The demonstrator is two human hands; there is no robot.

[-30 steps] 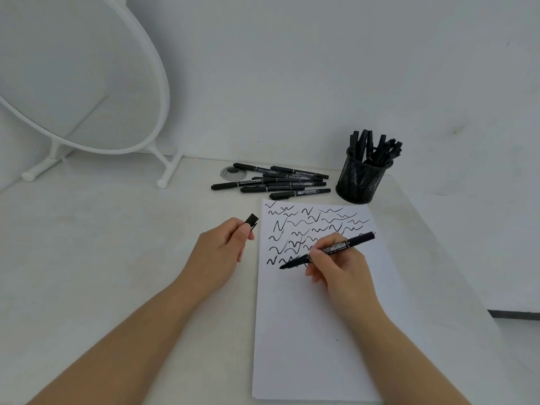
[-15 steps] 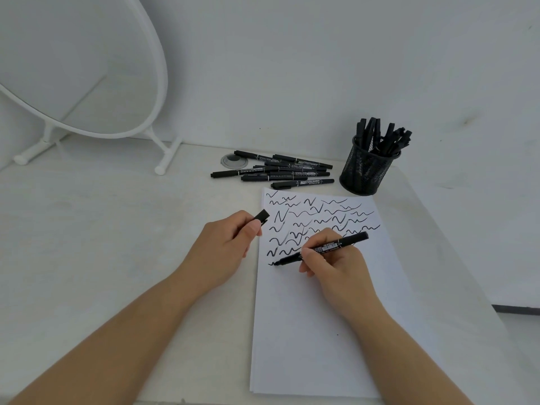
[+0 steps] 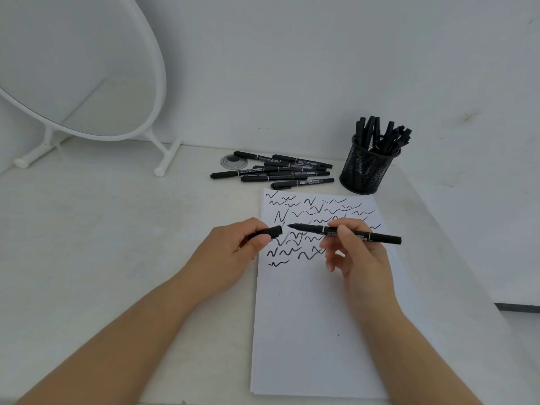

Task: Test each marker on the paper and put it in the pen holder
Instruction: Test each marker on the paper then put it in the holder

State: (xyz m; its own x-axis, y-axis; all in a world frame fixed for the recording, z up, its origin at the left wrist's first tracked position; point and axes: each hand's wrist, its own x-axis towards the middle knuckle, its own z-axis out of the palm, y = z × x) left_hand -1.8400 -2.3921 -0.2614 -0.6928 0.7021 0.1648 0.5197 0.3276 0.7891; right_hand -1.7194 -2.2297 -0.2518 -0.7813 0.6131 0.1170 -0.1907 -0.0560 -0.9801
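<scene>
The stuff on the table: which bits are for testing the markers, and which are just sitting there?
For the job:
marker in the right hand
cap in the left hand
paper
loose markers
pen holder

Just sitting there:
mirror
small round disc

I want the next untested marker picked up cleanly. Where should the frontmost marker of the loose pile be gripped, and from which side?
Pinch the frontmost marker mid-barrel, coming from above and the near side. It lies flat, crosswise, at the pile's front edge with bare table before it, so fingers likely avoid its neighbours.
</scene>
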